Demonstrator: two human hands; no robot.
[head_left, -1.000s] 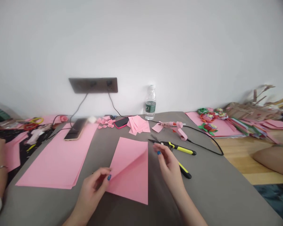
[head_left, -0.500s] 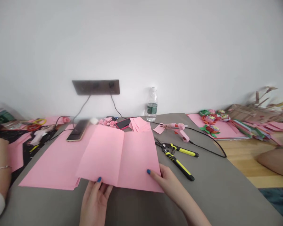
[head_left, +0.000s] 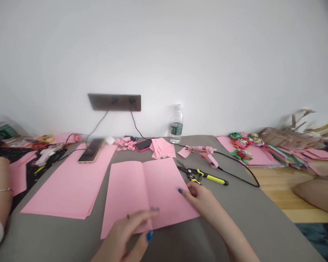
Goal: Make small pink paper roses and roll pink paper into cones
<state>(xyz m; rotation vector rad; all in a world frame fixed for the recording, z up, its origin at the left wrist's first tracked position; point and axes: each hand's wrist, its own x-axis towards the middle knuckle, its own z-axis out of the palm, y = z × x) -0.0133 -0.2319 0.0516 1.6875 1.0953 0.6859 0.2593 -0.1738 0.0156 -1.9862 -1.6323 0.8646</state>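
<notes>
A pink paper sheet (head_left: 127, 196) with a fold line down its middle lies opened out on the grey tabletop. Over its near edge is my left hand (head_left: 125, 233), a little blurred, thumb and fingers apart and nothing held. My right hand (head_left: 198, 198) grips the sheet's right edge, the thumb on top and the other fingers curled at the side. Just beyond that hand lie pliers (head_left: 211, 177) with yellow-and-black handles, partly covered by the hand. Left of the sheet rests a stack of larger pink paper (head_left: 68, 193).
A phone (head_left: 91, 151) sits on the paper stack. Behind are small paper pieces (head_left: 162, 147), a red-edged phone (head_left: 143, 146), a water bottle (head_left: 176, 125) and a pink glue gun (head_left: 207, 153) with a trailing cord. Paper flowers (head_left: 242, 142) stand right. Other people's arms (head_left: 0, 189) show at both sides.
The pink sheet has come down from a raised, tilted position and now lies toward me, flatter on the table. My left hand has released its near edge and moved right above it.
</notes>
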